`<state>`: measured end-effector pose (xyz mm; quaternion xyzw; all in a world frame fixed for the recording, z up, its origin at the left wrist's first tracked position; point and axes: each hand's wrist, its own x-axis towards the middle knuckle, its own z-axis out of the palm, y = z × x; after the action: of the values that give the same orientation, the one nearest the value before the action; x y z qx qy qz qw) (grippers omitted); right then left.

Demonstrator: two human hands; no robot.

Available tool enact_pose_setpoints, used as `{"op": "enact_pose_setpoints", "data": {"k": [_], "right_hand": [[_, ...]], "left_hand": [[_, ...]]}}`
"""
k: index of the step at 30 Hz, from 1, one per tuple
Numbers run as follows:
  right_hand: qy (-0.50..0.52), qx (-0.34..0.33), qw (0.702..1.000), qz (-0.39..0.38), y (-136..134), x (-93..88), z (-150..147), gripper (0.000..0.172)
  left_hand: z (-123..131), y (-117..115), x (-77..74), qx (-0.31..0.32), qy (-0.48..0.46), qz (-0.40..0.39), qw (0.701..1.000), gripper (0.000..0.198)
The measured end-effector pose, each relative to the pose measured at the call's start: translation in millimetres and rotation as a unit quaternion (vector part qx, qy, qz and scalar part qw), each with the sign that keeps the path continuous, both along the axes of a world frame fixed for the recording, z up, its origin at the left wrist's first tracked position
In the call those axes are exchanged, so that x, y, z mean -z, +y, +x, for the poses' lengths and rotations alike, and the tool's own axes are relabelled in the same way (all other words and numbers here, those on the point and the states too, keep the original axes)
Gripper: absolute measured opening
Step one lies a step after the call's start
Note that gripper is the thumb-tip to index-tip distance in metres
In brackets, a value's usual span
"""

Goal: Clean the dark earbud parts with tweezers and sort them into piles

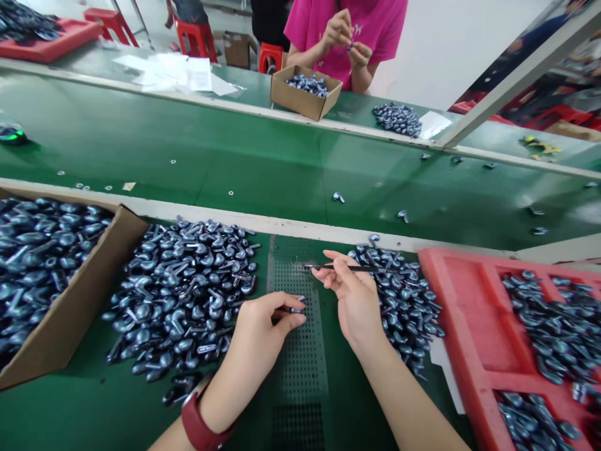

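Small blue-grey part (295,308) sits pinched between thumb and fingertips of the left grip (263,326), closed around it just above a perforated panel (300,363) in the green bench (117,413). The right grip (354,300), just beside the left, is closed on a thin black rod (345,268), held level and pointing left. A heap of like parts (183,294) lies left of the left grip, with a cardboard box (70,313) of more beyond it. A second heap (406,300) lies behind the right grip, a red tray (469,326) further right. Across the conveyor belt (235,169), a person in pink (370,19) handles parts.
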<state>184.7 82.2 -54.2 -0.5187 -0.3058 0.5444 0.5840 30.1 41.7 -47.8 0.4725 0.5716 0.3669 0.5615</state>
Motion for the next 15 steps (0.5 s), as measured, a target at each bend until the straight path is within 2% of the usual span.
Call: {"op": "enact_pose_setpoints", "data": {"k": [5, 7, 10, 15], "right_hand": [[0.053, 0.010, 0.998, 0.020, -27, -33.0, -4, 0.011], [0.060, 0.005, 0.998, 0.033, -43, -50.7, -6, 0.011], [0.049, -0.037, 0.996, 0.060, -65, -71.1, -9, 0.013], [0.017, -0.078, 0.995, 0.058, -78, -80.6, -11, 0.013]], "left_hand": [[-6, -12, -24.7, -0.030, -0.124, -0.057, 0.990, 0.014], [-8, -18, -38.1, -0.066, -0.215, -0.105, 0.969, 0.011], [-9, -25, -54.8, -0.101, -0.336, -0.177, 0.919, 0.007], [-4, -32, -73.2, -0.115, -0.346, -0.219, 0.905, 0.014]]}}
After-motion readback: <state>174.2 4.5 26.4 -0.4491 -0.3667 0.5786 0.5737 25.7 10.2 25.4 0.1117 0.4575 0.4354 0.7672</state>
